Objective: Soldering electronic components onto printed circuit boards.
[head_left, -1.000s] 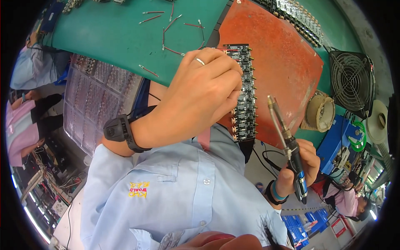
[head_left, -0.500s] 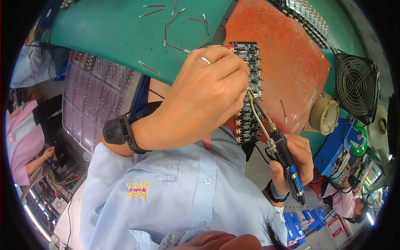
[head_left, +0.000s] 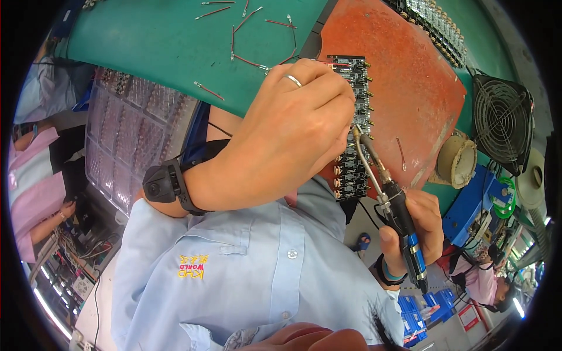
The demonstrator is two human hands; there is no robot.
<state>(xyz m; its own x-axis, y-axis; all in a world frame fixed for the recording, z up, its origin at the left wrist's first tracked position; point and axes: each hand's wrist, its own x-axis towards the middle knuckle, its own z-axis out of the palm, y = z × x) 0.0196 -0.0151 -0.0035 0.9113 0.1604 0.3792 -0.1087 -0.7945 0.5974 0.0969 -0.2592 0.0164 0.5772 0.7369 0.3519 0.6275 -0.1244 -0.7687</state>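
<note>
The left hand [head_left: 293, 126], a ring on one finger and a black watch [head_left: 165, 184] on the wrist, lies curled over a long dark circuit board [head_left: 353, 117], fingers closed down on it and holding it against the mat. The right hand [head_left: 413, 225] is wrapped around the handle of a soldering iron [head_left: 389, 202], whose metal tip points up and to the left and meets the board just beside the left fingertips.

Half a second ago the iron's tip was at much the same spot by the fingers; a full second ago it stood well apart from the board, held upright off to the right. The left hand has kept its grip throughout.

The board is narrow and black, with rows of small parts and brass-coloured pins along both long edges. Its middle is hidden under the left hand. It lies on a rust-red mat [head_left: 410, 82], near that mat's left edge, on a green tabletop [head_left: 158, 41].

Loose thin red wires [head_left: 246, 61] lie scattered on the green surface above the hand. To the right stand a roll of tape [head_left: 456, 161] and a black fan [head_left: 503, 123]. A clear plastic tray [head_left: 129, 128] sits to the left below the table edge.
</note>
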